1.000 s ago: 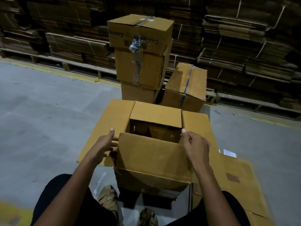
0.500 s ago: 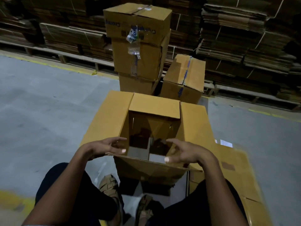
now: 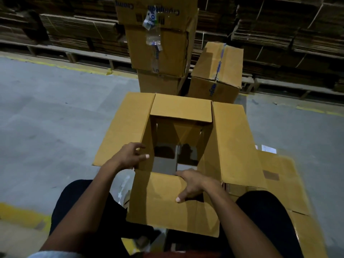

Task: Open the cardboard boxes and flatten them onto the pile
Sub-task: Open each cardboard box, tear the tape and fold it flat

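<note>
brown cardboard box [image 3: 178, 202], upright, 4 flaps open

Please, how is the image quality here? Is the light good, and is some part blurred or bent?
Head view: the light is dim, and the stacked cardboard at the back is nearly lost in shadow; the open box is dark inside; the wide lens bends the floor line and tilts the box tower; the left hand and right hand are only slightly soft.
</note>
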Action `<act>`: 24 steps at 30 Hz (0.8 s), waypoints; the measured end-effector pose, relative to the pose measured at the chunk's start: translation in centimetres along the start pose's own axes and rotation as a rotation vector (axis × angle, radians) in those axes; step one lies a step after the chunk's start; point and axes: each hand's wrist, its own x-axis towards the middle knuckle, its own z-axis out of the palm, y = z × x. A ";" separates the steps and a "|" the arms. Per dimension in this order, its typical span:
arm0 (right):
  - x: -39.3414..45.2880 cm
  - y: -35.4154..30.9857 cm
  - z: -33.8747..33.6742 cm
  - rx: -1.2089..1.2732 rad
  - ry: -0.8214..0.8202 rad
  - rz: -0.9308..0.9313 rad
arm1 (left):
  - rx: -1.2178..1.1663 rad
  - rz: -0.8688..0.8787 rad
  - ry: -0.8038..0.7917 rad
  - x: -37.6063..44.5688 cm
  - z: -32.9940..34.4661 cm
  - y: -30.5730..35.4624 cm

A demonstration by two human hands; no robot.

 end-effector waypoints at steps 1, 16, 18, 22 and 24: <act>0.2 0.0 0.1 -0.012 0.008 -0.018 | 0.091 0.029 0.092 0.4 0.0 0.1; 6.4 1.8 -3.6 0.343 0.308 0.024 | 0.524 0.006 0.219 13.1 0.9 5.1; 9.2 1.8 -6.0 0.225 0.349 0.040 | 0.573 0.002 0.223 14.1 1.1 5.3; 14.7 1.1 -9.8 0.008 0.355 0.123 | 0.625 0.007 0.295 15.4 1.3 5.0; 16.7 0.6 -10.6 -0.085 0.456 0.167 | 0.520 -0.032 0.339 15.9 1.0 4.6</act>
